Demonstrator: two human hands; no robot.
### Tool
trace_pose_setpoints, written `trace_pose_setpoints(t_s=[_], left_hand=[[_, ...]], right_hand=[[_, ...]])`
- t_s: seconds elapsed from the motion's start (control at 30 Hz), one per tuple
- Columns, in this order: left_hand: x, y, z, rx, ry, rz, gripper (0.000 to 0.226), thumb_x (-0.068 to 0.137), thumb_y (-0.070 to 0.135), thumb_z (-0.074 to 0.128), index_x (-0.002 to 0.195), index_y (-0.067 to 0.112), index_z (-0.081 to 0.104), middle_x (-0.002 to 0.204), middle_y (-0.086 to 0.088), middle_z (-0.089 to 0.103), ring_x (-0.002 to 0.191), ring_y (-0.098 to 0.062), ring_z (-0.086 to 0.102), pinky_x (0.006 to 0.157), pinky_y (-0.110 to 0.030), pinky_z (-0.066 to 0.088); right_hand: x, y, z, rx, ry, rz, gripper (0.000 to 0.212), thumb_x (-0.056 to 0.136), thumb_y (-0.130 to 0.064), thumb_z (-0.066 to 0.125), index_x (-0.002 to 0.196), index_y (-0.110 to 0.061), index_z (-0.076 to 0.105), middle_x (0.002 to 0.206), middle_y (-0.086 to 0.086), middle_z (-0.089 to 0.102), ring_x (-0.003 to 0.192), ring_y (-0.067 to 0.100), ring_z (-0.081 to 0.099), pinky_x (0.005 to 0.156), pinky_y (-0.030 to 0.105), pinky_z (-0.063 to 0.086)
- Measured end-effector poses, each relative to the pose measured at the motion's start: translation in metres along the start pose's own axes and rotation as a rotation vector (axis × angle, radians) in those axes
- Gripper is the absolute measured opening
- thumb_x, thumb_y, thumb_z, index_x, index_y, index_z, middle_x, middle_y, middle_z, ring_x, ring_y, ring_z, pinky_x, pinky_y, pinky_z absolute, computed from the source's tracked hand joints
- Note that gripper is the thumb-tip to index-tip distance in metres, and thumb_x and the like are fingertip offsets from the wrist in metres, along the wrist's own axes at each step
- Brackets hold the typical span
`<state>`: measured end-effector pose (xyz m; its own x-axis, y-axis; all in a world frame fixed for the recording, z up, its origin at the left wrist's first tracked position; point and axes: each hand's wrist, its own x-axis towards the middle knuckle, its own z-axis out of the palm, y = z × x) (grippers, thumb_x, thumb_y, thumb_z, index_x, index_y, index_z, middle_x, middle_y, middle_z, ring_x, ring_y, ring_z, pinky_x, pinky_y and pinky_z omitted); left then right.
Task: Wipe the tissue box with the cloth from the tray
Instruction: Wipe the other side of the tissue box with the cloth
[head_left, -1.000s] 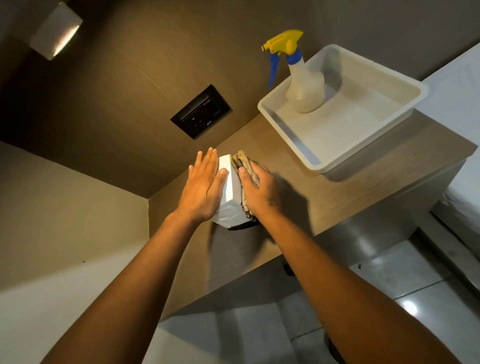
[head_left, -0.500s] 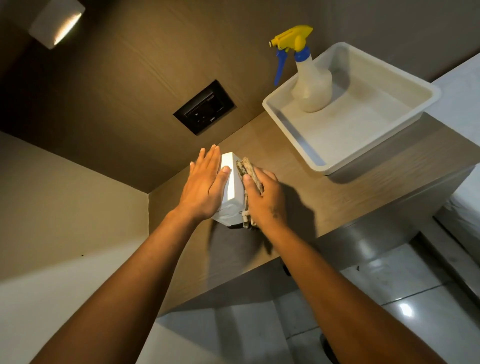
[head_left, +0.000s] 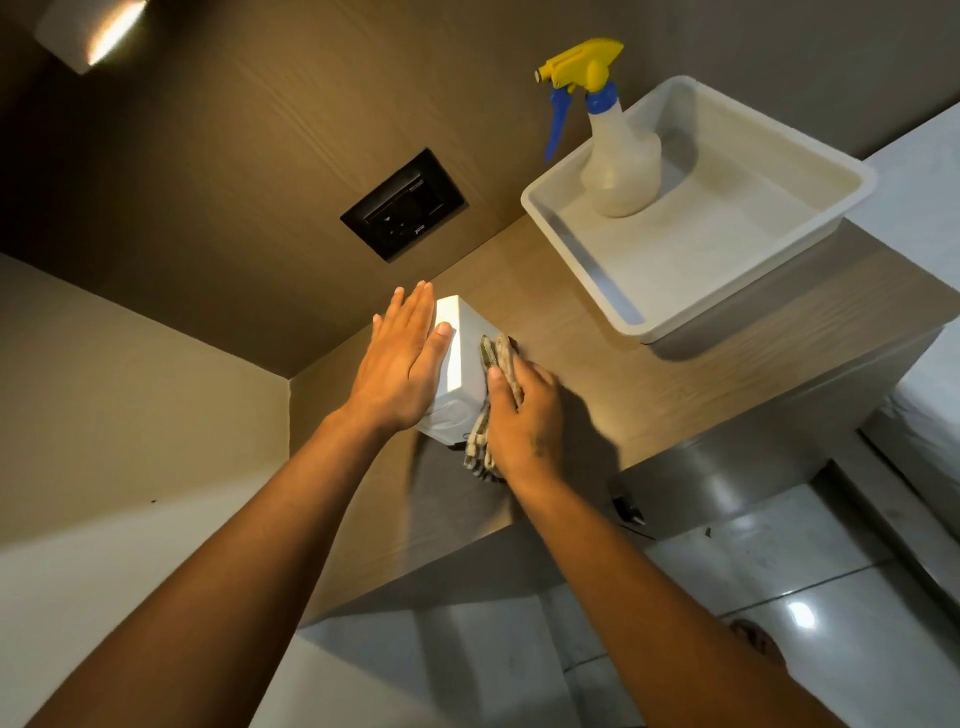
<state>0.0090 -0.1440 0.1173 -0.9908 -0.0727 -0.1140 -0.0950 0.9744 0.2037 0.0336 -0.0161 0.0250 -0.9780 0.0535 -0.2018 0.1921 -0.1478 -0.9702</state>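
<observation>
A white tissue box (head_left: 460, 364) stands on the wooden shelf (head_left: 649, 374), near its left corner. My left hand (head_left: 400, 364) lies flat against the box's left side, fingers straight and together, thumb on the top edge. My right hand (head_left: 524, 415) presses a folded beige checked cloth (head_left: 498, 364) against the box's right side; the cloth's loose end hangs below my wrist. Most of the box's right face is hidden by the cloth and hand. The white tray (head_left: 587, 244) sits on the shelf at the back right.
A spray bottle (head_left: 621, 166) with yellow-and-blue trigger stands in the tray's back corner. A black wall socket (head_left: 402, 205) is on the panel behind the box. A wall lamp (head_left: 93, 36) glows top left. A tiled floor (head_left: 727, 571) lies below the shelf edge.
My right hand with the cloth has slid down and toward me along the box's right side. My left hand has stayed flat on the left side.
</observation>
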Motion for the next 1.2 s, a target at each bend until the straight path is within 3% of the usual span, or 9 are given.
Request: trace_pose_setpoints(t_s=[0.17, 0.27, 0.37, 0.53, 0.67, 0.87, 0.97, 1.03, 1.2], left_hand=[[-0.001, 0.002, -0.001, -0.007, -0.004, -0.005, 0.073, 0.104, 0.055, 0.014, 0.168, 0.02, 0.007, 0.177, 0.004, 0.003, 0.162, -0.012, -0.009, 0.131, -0.043, -0.008], [-0.001, 0.003, -0.001, -0.004, -0.001, -0.011, 0.072, 0.105, 0.054, 0.015, 0.168, 0.02, 0.007, 0.177, 0.004, 0.003, 0.162, -0.012, -0.008, 0.128, -0.039, -0.01], [-0.001, 0.002, 0.0, -0.016, 0.013, -0.019, 0.067, 0.108, 0.051, 0.016, 0.168, 0.022, 0.008, 0.177, 0.005, 0.003, 0.162, -0.012, -0.008, 0.125, -0.036, -0.011], [0.0, 0.0, 0.002, -0.062, 0.044, -0.021, 0.058, 0.114, 0.042, 0.021, 0.168, 0.021, 0.012, 0.176, 0.004, 0.008, 0.162, -0.014, -0.004, 0.125, -0.036, -0.01], [-0.001, 0.0, 0.001, -0.088, 0.048, -0.002, 0.063, 0.11, 0.045, 0.02, 0.168, 0.018, 0.014, 0.176, 0.002, 0.01, 0.163, -0.015, -0.004, 0.128, -0.039, -0.008], [-0.002, -0.001, 0.001, -0.132, 0.069, 0.015, 0.059, 0.112, 0.038, 0.023, 0.167, 0.016, 0.017, 0.176, -0.001, 0.013, 0.163, -0.018, -0.003, 0.126, -0.039, -0.01], [-0.002, -0.001, 0.001, -0.158, 0.086, 0.005, 0.057, 0.113, 0.035, 0.024, 0.167, 0.016, 0.02, 0.176, 0.0, 0.014, 0.163, -0.018, -0.003, 0.126, -0.038, -0.01], [-0.001, -0.002, 0.002, -0.188, 0.096, -0.004, 0.053, 0.115, 0.031, 0.026, 0.166, 0.016, 0.022, 0.175, -0.001, 0.015, 0.163, -0.019, -0.002, 0.126, -0.038, -0.01], [0.001, -0.006, 0.003, -0.201, 0.115, 0.008, 0.052, 0.116, 0.028, 0.027, 0.165, 0.014, 0.025, 0.175, -0.003, 0.019, 0.163, -0.021, 0.001, 0.129, -0.043, -0.005]], right_hand=[[0.032, -0.036, 0.014, -0.032, -0.019, -0.109, 0.036, 0.098, -0.034, 0.05, 0.131, -0.023, 0.059, 0.124, 0.003, 0.06, 0.108, 0.018, 0.061, 0.089, 0.035, 0.055], [0.064, -0.024, 0.012, -0.083, -0.051, 0.033, 0.032, 0.097, -0.037, 0.05, 0.122, -0.024, 0.065, 0.106, 0.002, 0.068, 0.094, 0.018, 0.065, 0.082, 0.04, 0.059], [0.071, -0.011, 0.006, -0.071, -0.08, 0.087, 0.033, 0.097, -0.033, 0.051, 0.127, -0.025, 0.062, 0.113, 0.004, 0.067, 0.101, 0.021, 0.063, 0.088, 0.041, 0.057], [0.061, -0.022, 0.006, -0.126, -0.138, -0.125, 0.04, 0.101, -0.028, 0.045, 0.14, -0.029, 0.05, 0.133, 0.006, 0.053, 0.115, 0.02, 0.058, 0.092, 0.035, 0.055], [0.025, -0.015, -0.008, -0.114, -0.179, -0.378, 0.039, 0.1, -0.023, 0.045, 0.139, -0.026, 0.051, 0.129, 0.003, 0.051, 0.116, 0.016, 0.055, 0.095, 0.031, 0.052], [0.043, -0.024, -0.004, -0.212, -0.154, -0.301, 0.039, 0.101, -0.02, 0.042, 0.139, -0.025, 0.052, 0.129, 0.007, 0.052, 0.113, 0.014, 0.053, 0.096, 0.029, 0.049], [0.078, -0.051, 0.013, -0.227, -0.23, -0.402, 0.039, 0.1, -0.017, 0.043, 0.135, -0.027, 0.056, 0.127, 0.008, 0.054, 0.117, 0.018, 0.053, 0.097, 0.025, 0.044], [0.086, -0.054, 0.016, -0.268, -0.264, -0.46, 0.04, 0.098, -0.014, 0.043, 0.132, -0.027, 0.059, 0.125, 0.007, 0.054, 0.118, 0.02, 0.052, 0.102, 0.03, 0.045], [0.036, -0.03, -0.004, -0.264, -0.247, -0.598, 0.039, 0.096, -0.008, 0.046, 0.128, -0.022, 0.062, 0.127, 0.007, 0.049, 0.12, 0.025, 0.047, 0.104, 0.03, 0.044]])
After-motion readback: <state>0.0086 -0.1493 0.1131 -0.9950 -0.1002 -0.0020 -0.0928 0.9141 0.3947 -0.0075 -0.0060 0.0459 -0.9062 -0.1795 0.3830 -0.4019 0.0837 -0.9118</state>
